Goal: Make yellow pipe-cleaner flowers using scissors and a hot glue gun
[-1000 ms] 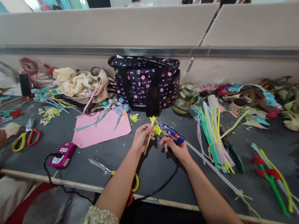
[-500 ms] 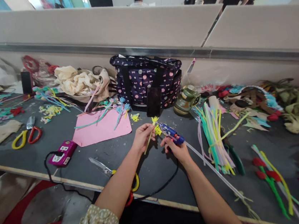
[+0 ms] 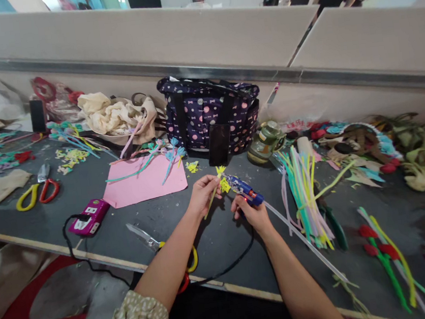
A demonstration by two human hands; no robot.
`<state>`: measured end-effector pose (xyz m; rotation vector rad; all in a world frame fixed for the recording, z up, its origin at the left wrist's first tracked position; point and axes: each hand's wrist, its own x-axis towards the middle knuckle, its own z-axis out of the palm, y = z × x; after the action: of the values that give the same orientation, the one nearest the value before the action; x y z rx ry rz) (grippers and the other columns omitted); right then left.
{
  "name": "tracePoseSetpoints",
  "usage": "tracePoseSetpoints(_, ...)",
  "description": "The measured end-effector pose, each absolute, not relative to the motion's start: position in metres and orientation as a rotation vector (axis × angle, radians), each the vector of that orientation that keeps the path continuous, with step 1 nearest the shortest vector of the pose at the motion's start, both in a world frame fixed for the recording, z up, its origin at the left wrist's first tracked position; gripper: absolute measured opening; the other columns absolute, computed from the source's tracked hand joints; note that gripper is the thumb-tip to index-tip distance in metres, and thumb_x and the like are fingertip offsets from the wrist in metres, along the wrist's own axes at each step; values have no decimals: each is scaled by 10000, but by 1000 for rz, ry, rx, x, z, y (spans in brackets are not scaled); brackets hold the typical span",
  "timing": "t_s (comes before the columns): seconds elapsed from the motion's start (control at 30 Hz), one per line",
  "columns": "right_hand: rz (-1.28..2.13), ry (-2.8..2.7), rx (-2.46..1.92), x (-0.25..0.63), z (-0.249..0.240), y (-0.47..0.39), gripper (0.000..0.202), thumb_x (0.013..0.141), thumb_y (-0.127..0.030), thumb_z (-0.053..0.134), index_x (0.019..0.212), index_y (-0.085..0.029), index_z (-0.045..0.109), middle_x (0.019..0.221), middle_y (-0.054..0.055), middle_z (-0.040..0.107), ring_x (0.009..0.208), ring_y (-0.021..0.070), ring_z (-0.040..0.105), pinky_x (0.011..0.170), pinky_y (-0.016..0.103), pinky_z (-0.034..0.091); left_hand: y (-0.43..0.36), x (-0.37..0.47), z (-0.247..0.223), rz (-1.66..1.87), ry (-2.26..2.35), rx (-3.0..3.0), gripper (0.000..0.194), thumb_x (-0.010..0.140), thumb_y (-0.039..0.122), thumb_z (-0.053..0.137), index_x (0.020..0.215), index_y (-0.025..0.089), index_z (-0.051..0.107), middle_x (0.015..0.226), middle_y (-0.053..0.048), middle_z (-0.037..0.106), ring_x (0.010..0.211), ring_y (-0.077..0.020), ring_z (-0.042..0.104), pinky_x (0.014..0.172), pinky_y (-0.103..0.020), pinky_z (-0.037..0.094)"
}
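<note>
Between the fingers of my left hand (image 3: 204, 193) is a yellow pipe cleaner stem (image 3: 211, 202) with a small yellow tuft (image 3: 220, 170) at its upper end. My right hand (image 3: 251, 211) is wrapped round a blue hot glue gun (image 3: 244, 189), whose nozzle points left toward the tuft. A long clear glue stick (image 3: 302, 241) sticks out of the gun's back. Just below the tuft, a heap of yellow pieces (image 3: 224, 184) lies on the table near the nozzle. Whether the nozzle touches the stem I cannot tell.
Scissors (image 3: 143, 234) lie partly under my left forearm. A pink sheet (image 3: 150, 184) carries finished stems. Behind stand a phone (image 3: 218, 145), a patterned bag (image 3: 200, 115) and a jar (image 3: 265, 143). Pipe cleaners (image 3: 304, 195) lie bundled at right; a purple power strip (image 3: 89, 218) sits left.
The fingers of my right hand have curled in slightly round the glue gun's handle. My left hand and the yellow stem have hardly moved.
</note>
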<state>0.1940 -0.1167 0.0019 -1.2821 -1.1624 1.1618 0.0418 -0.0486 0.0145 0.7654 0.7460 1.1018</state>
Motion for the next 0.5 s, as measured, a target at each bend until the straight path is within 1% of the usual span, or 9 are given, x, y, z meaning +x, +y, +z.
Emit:
tracePoseSetpoints(0.33,1144,-1162,-1280,195,5,-118,444,788,-552,591,578,-161,576,524,13,584,415,110,557,437,217,453,-50,43,15,1110,754,788,287,670,341,756,784,129,600,633,14,578,503,-74,539,460,-187,481)
tracePoseSetpoints(0.5,1143,-1117,-1305,192,7,-119,457,767,-562,609,563,-157,558,497,1,561,385,102,544,409,206,437,-50,43,17,1115,754,786,292,667,342,759,783,127,600,636,10,581,505,-73,538,463,-185,476)
